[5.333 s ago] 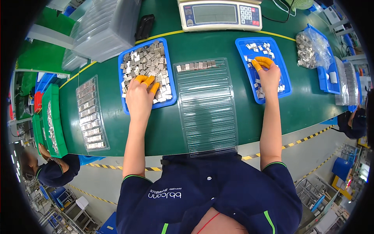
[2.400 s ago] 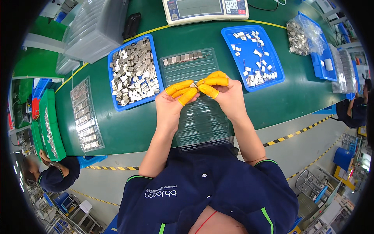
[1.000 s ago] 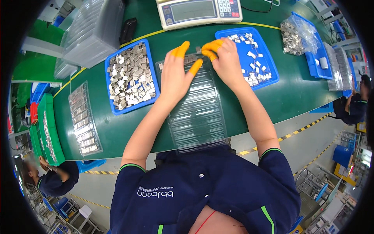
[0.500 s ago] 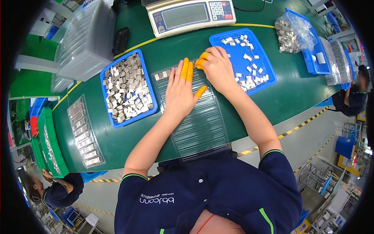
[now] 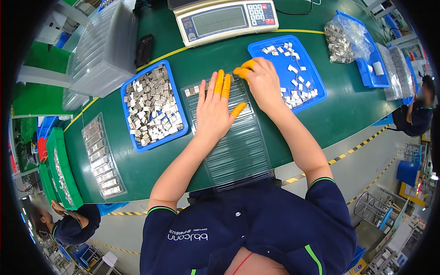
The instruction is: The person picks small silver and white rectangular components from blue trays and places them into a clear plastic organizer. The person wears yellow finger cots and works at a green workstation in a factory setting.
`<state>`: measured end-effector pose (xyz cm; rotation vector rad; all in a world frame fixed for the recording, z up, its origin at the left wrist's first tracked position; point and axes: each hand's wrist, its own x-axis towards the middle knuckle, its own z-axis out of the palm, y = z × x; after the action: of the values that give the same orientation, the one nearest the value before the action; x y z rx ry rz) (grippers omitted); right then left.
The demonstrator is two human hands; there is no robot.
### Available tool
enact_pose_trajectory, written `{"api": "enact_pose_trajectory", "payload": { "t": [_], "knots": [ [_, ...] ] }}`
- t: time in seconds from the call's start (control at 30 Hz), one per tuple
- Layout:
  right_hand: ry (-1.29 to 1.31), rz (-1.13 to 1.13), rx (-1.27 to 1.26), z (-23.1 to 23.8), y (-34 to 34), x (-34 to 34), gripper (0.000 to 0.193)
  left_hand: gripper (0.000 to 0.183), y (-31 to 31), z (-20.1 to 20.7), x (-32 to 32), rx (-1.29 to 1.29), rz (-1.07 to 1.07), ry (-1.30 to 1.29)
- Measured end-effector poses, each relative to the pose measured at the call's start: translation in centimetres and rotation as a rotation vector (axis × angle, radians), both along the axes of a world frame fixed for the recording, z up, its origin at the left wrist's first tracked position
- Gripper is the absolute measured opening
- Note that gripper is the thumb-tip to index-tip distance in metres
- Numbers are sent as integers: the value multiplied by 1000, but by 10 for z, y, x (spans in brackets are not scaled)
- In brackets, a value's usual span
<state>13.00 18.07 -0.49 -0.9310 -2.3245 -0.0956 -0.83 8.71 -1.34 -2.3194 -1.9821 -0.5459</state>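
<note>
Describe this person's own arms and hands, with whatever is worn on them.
Short navy sleeves with bright green edging leave the forearms bare. The left hand has yellow covers on its thumb and two fingers, the other two bare. The right hand shows matching covers on the fingertips in view.

Yeah, that's a factory floor — small-parts line by the look of it. Green counter (image 5: 341,107), digital scale (image 5: 219,22), blue trays (image 5: 280,75) of little metal pieces (image 5: 151,103), black-and-yellow floor tape (image 5: 360,145), plus coworkers (image 5: 78,225) in navy shirts either side.
</note>
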Motion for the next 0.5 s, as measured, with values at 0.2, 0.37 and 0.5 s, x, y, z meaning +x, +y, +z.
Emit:
{"api": "enact_pose_trajectory", "payload": {
  "t": [0.2, 0.37, 0.5],
  "knots": [
    [7, -323, -200, 22, 15, 30, 19, 47, -24, 55, -20, 12, -148, -47],
    [3, -334, -386, 2, 31, 59, 21, 37, -60, 38, -74, 194, 141, -187],
    [35, -353, -449, 9, 24, 45, 25, 30, -83, 25, -113, 125, 530, -189]
  ]
}}
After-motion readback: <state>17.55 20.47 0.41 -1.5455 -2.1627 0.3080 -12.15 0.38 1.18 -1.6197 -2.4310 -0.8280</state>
